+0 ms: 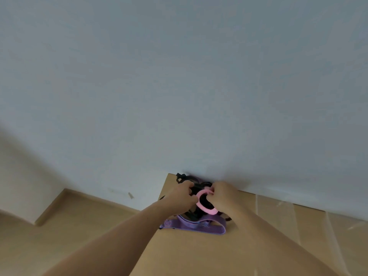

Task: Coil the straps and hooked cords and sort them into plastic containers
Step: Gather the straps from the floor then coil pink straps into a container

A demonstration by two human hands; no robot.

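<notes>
A pale wooden floor (pixel 83 218) runs along the left; beside it a brown cardboard-covered surface (pixel 189 255) butts against the white wall (pixel 179 86); at the wall lie a tangle of black cords (pixel 182 177) and a flat purple woven strap (pixel 199 225); the left hand (pixel 183 194) curls its fingers into the tangle, apparently gripping a cord, though blur hides which; a pink coiled band (pixel 206 209) sits between the hands; the right hand (pixel 224 196) pinches its upper edge.

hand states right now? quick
Left hand: gripping the black straps.
Right hand: pinching the pink strap.
</notes>
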